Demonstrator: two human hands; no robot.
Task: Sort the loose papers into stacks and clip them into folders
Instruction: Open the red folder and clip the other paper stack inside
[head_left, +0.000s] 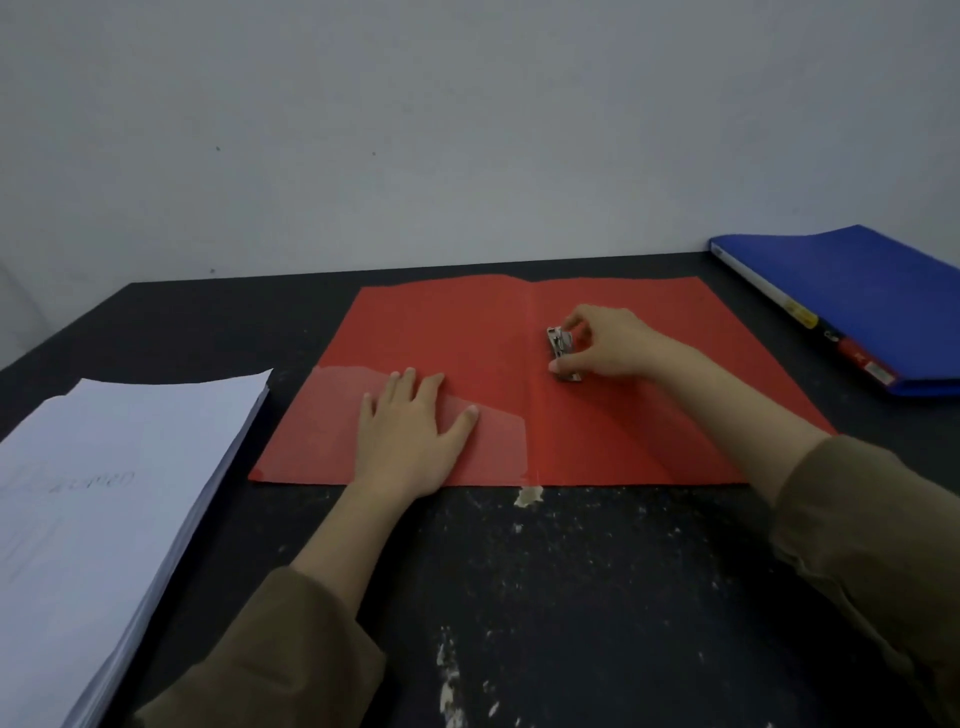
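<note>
On red folder (467, 332), left hand (410, 431) flat, right hand (608, 340) pinching clip (560, 345)

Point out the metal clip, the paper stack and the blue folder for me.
metal clip (562, 353), head view, its bare lower end.
paper stack (104, 493), head view, top sheet.
blue folder (872, 291), head view, front cover.

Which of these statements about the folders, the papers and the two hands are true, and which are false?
1. The red folder lies open on the table. True.
2. The left hand holds a sheet of paper. False: it rests flat on the red folder.
3. The right hand pinches the metal clip. True.
4. The paper stack is already inside the red folder. False: it lies on the table, left of it.
5. The blue folder is closed. True.
</note>
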